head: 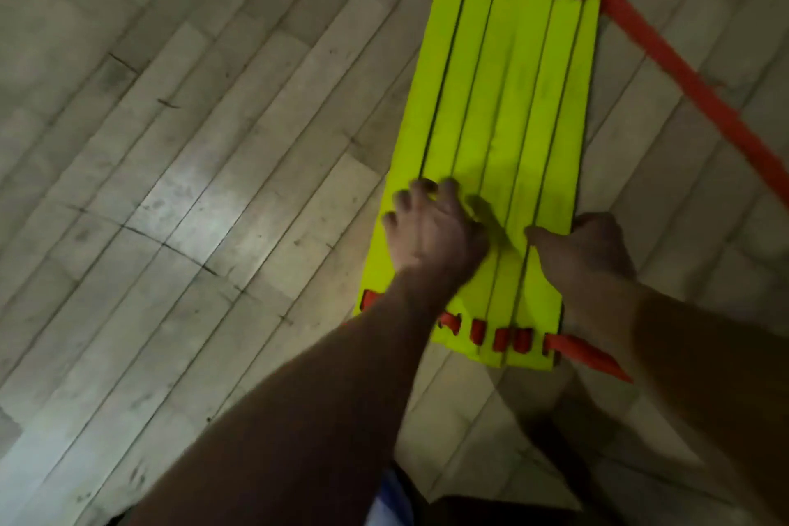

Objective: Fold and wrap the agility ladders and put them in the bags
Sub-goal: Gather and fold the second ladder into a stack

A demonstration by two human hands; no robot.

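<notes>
Several neon-yellow ladder rungs (508, 98) lie side by side on the wooden floor, gathered into a flat pack. Red webbing loops run through their near and far ends. A red strap (666, 56) trails from the far right corner off toward the right edge, and a short red strap end (585, 354) sticks out at the near right corner. My left hand (431, 226) lies on the left rungs, its fingers bent over them. My right hand (585, 248) holds the right edge of the pack, thumb on top and fingers hidden beneath.
Pale wooden floorboards (192, 184) run diagonally all around the pack, with a bright light patch at the left. A bit of dark and blue clothing (397, 500) shows at the bottom edge. No bag is in view.
</notes>
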